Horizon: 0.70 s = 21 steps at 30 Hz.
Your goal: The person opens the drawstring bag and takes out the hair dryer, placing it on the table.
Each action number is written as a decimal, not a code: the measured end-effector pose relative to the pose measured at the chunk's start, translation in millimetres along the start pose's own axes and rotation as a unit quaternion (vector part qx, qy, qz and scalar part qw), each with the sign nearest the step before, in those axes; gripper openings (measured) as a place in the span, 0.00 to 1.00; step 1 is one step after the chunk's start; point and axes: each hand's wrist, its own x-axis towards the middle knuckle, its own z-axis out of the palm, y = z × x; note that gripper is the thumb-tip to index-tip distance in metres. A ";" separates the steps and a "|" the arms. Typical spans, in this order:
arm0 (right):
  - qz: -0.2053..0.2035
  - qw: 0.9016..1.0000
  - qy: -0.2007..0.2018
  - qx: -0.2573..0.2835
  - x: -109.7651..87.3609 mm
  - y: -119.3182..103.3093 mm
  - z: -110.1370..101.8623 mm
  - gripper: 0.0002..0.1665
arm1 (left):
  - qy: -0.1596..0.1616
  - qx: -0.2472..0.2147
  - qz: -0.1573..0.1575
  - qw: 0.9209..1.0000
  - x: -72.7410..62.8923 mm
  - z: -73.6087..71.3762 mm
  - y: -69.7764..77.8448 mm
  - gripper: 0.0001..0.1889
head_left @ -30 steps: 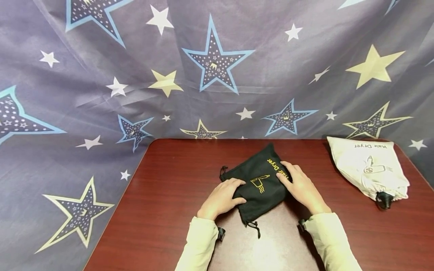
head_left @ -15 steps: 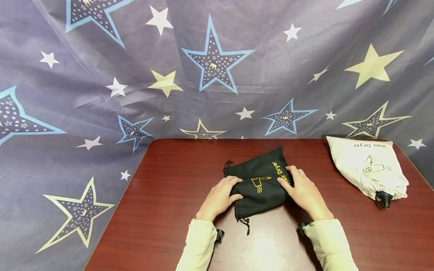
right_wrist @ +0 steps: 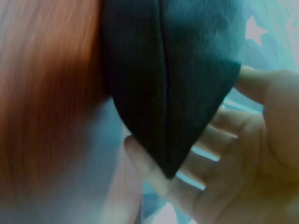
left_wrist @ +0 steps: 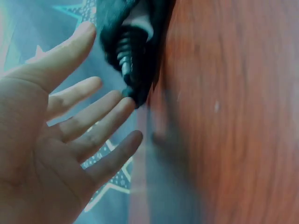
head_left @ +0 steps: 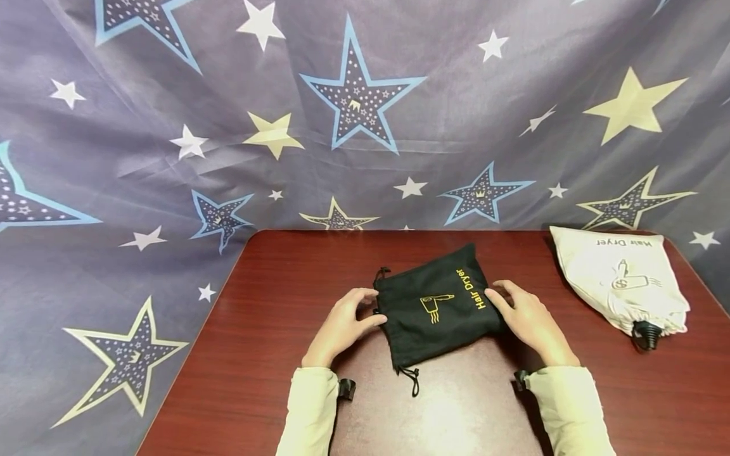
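Note:
A black drawstring bag printed "Hair Dryer" in yellow lies near the middle of the table. Its mouth faces left, with drawcord loops at both corners. Inside the mouth, the left wrist view shows a black ribbed cord sleeve and something whitish; the rest is hidden. My left hand is beside this mouth, fingers spread and extended, holding nothing. At the bag's right end is my right hand, its thumb touching or very near the edge. In the right wrist view its loosely spread fingers lie behind the bag's corner.
A white "Hair Dryer" drawstring bag lies at the table's back right, a black ribbed cord end poking from its mouth. The reddish-brown table ends at a star-patterned cloth hanging behind.
The black bag turned slightly and shifted right, then stayed about in place. My left hand has come off it to the left. My right hand has drawn outward to its edge.

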 end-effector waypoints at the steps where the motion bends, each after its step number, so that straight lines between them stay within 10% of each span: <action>1: 0.001 1.000 -0.005 -0.002 0.1 1.7 -1.3 0.30 | -0.002 -0.009 -0.003 1.000 -0.1 -1.9 -1.7 0.26; 21: -0.093 0.984 -0.129 0.082 -11.2 30.1 -28.5 0.15 | -0.032 0.027 0.006 0.999 1.1 -1.8 -3.9 0.12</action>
